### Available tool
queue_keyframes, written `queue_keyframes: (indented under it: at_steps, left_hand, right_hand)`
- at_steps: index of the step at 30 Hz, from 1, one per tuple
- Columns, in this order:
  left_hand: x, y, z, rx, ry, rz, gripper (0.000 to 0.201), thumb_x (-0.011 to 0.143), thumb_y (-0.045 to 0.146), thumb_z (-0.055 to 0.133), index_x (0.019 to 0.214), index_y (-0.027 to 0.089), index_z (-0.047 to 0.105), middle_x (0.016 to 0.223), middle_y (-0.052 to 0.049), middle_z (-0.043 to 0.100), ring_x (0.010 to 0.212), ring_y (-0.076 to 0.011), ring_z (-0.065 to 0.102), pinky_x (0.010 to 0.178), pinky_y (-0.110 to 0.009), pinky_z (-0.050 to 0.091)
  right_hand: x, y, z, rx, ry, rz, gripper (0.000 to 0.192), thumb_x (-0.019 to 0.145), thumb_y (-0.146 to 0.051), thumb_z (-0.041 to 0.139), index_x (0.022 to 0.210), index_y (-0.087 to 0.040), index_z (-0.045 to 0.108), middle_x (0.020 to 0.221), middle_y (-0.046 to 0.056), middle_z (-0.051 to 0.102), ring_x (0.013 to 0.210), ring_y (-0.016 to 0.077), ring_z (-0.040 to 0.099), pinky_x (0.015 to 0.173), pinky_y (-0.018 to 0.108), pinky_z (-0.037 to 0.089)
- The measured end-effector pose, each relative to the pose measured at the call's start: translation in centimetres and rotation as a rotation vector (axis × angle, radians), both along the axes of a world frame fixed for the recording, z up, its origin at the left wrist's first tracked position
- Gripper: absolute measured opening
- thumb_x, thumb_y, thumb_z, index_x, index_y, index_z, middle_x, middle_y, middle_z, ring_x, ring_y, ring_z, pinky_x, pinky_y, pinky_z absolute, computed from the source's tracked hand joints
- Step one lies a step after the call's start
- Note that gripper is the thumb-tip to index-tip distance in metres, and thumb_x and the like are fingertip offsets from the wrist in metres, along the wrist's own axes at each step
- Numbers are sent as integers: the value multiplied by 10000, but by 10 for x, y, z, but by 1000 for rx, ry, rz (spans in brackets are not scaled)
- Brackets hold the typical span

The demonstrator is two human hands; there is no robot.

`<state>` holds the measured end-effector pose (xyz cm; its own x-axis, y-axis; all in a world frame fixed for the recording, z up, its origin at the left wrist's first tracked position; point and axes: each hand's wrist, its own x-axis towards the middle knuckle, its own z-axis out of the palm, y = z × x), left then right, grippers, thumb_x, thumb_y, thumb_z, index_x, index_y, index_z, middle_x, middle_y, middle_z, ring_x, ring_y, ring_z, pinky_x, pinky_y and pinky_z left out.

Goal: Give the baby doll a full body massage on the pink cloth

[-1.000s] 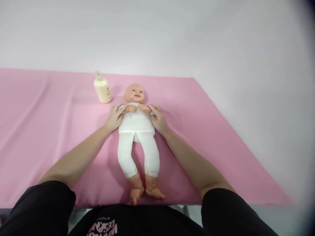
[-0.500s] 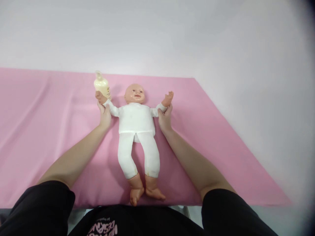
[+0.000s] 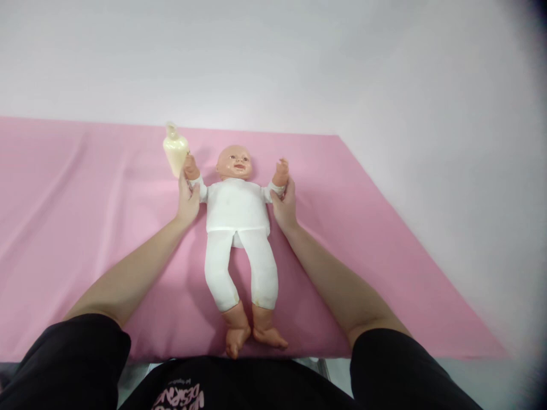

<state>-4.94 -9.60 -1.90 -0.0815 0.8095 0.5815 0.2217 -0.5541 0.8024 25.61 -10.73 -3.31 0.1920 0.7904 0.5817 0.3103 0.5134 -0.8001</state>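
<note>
1. The doll (image 3: pixel 237 228) lies face up in the middle of the pink cloth (image 3: pixel 64 228), head away from the person, feet near the cloth's front edge
2. The left hand (image 3: pixel 188 199) is closed around the doll's forearm on that side, and the right hand (image 3: pixel 285 202) is closed around the other forearm; both little arms are bent up beside the head
3. The step in hand looks like an arm exercise: both doll arms are held at the wrists and moved as a pair
4. The next move calls for a light, even grip on both sides, so the soft body stays flat and does not twist
5. A cream bottle (image 3: pixel 174 149) stands upright just behind the left hand, seemingly touching the doll's fist; a wide outward swing there could tip it
6. To the right the cloth lies open as far as its slanted edge, well apart from the hand
7. The front edge is close under the doll's feet, so little room remains for pulling it nearer
</note>
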Motion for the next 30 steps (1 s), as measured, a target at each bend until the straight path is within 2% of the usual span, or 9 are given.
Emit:
queue_keyframes:
  at_steps: [3,8,11,14,18,22,25,30]
  left_hand:
    - [3,-4,1,56,171,16,678,968,640,517,1544,304,394,1531,-124,464,1492,-285,370,1283,-507,228]
    - [8,-6,0,98,505,-61,462,991,411,512,1428,289,598,1375,-119,580,1319,-318,497,1199,-558,329]
    - [9,-6,0,101,602,-81,484,968,275,473,1432,294,610,1370,-119,588,1297,-324,502,1176,-572,344]
    - [9,-7,0,107,605,-63,500,963,250,474,1447,290,595,1387,-117,585,1294,-318,507,1173,-561,355]
    - [6,-8,1,109,505,-31,481,1005,366,494,1470,259,552,1408,-134,580,1335,-314,499,1206,-550,331]
    - [5,-8,2,93,284,-10,637,1000,546,513,1548,237,406,1527,-161,489,1460,-306,426,1260,-520,273]
    - [3,-4,0,35,92,-5,732,965,644,527,1563,268,334,1609,-145,402,1544,-279,332,1296,-470,228]
    - [-9,14,-12,-115,-182,102,682,992,605,522,1545,306,256,1655,-122,338,1541,-239,350,1287,-435,284]
  right_hand:
    - [-7,-8,8,6,-61,52,548,917,-356,599,1445,-259,486,1450,118,579,1355,276,555,1190,537,425]
    - [-11,-13,15,23,-314,148,469,902,-206,504,1344,-302,629,1352,53,662,1305,253,575,1208,508,414]
    - [-10,-12,16,21,-373,169,525,867,-146,472,1337,-300,647,1334,45,672,1295,249,579,1208,508,416]
    - [-10,-11,14,37,-367,153,545,859,-133,471,1355,-294,631,1358,49,659,1305,250,569,1208,514,413]
    - [-10,-10,10,37,-285,111,488,902,-207,521,1378,-289,584,1379,71,644,1308,253,571,1197,519,420]
    - [-10,-9,6,-1,-141,108,501,941,-329,565,1433,-268,490,1449,101,589,1358,244,549,1207,507,410]
    - [-6,-4,1,-33,-45,63,560,934,-392,591,1450,-254,424,1501,128,526,1391,248,516,1216,507,398]
    - [10,14,-18,-61,66,-42,600,949,-452,554,1475,-264,335,1478,151,495,1372,280,520,1162,597,425]
